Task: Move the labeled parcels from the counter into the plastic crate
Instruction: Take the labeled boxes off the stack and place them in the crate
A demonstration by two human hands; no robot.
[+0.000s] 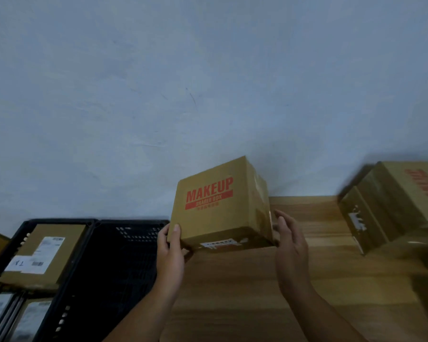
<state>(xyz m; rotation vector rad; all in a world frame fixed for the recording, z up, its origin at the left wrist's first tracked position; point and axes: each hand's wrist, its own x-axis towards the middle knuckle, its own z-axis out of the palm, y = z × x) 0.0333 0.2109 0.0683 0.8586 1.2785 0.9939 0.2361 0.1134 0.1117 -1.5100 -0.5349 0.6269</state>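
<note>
Wood-grain surface (232,304), grey wall (208,95) behind. Left hand (171,250) is pinching the MAKEUP box (220,206) at its lower left corner, thumb on front. Right hand (290,245) is hovering just beside the right face, fingers (286,223) straight, gripping nothing. Box is tilting beside the black crate (134,221). Likely best: clamp both sides before swinging it over.

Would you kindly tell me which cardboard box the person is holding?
The central MAKEUP box, tilted, with the left hand gripping its corner; the other box sits untouched at the far right.
</note>
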